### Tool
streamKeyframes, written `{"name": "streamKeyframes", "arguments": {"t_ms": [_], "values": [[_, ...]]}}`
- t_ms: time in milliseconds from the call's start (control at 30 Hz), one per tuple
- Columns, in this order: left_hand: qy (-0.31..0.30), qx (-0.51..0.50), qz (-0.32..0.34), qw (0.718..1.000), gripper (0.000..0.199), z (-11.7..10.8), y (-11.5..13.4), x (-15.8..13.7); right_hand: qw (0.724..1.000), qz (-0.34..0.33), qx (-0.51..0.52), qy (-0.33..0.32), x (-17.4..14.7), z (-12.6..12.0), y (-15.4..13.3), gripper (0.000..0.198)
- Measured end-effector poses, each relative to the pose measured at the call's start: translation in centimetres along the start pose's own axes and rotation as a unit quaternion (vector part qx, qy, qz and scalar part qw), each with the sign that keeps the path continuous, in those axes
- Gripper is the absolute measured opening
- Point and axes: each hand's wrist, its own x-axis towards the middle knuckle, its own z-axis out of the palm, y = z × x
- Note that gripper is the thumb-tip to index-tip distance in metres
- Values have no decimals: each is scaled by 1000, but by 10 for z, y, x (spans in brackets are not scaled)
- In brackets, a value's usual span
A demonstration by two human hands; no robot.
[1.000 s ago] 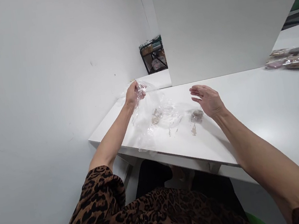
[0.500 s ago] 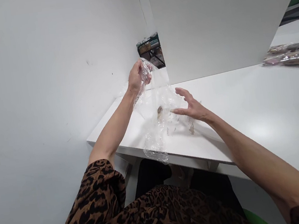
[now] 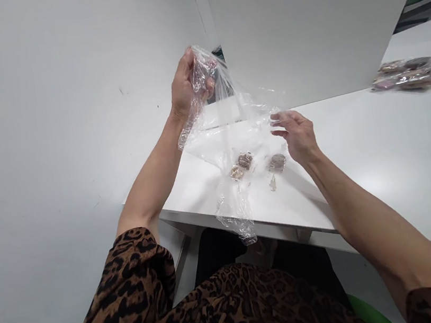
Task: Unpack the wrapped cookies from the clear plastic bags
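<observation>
A large crumpled sheet or bag of clear plastic [image 3: 234, 201] hangs between my hands, its lower end drooping over the table's front edge. My left hand [image 3: 188, 82] is raised near the wall and grips the bunched top of the plastic. Lower and to the right, my right hand [image 3: 295, 131] pinches the plastic's right side between thumb and fingers. Below and behind the film lie a dark brown round piece [image 3: 245, 160], a smaller tan piece [image 3: 237, 173] and a brown piece [image 3: 277, 162]. Whether they sit inside the plastic or under it, I cannot tell.
The white table [image 3: 360, 162] meets a wall [image 3: 54, 125] on the left. A pale upright panel [image 3: 301, 31] stands along its back. Clear-wrapped packs of round pieces [image 3: 415, 72] lie at the far right. A green chair edge [image 3: 369, 313] shows beside my legs.
My left hand has risen, lifting the plastic. My right hand has gone from spread fingers to a pinch on the plastic, moving right. The brown pieces now show more plainly.
</observation>
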Motion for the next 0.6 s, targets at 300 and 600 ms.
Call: {"name": "streamKeyframes", "arguments": {"t_ms": [300, 600], "values": [[-52, 56, 79, 994, 63, 39, 45, 1, 998, 6, 22, -57, -8, 4, -19, 35], [-83, 4, 107, 991, 46, 60, 53, 7, 972, -6, -107, -211, -8, 1, -7, 83]]}}
